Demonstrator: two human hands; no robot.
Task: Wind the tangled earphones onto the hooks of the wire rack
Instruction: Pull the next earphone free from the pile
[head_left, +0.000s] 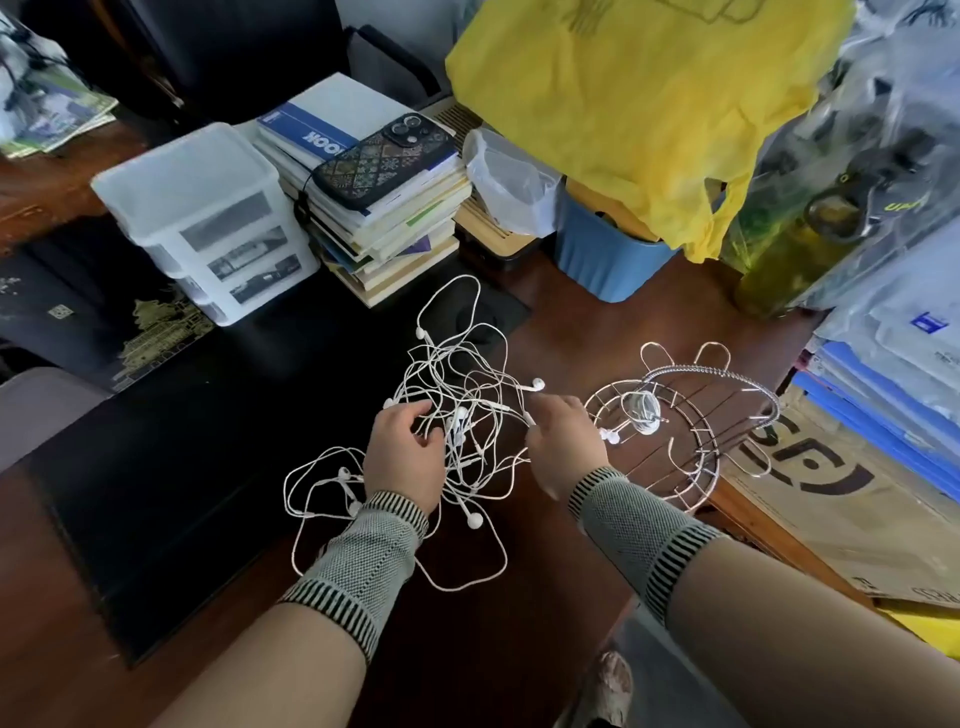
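Both forearms are bare, and each wrist wears a knitted band. The band behind the left hand (402, 457) is grey with a fine speckled weave, edged at both ends with a strip of short black and pale stripes running along the arm. The band behind the right hand (563, 447) matches it: the same grey speckled middle and the same striped ribbing at each end. Both hands are bare, with no rings, watch or gloves showing beyond the bands.

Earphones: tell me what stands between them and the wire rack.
Nothing visible does. The earphones lie on the desk just left of the wire rack, with only the right hand between them, and it already holds a strand.
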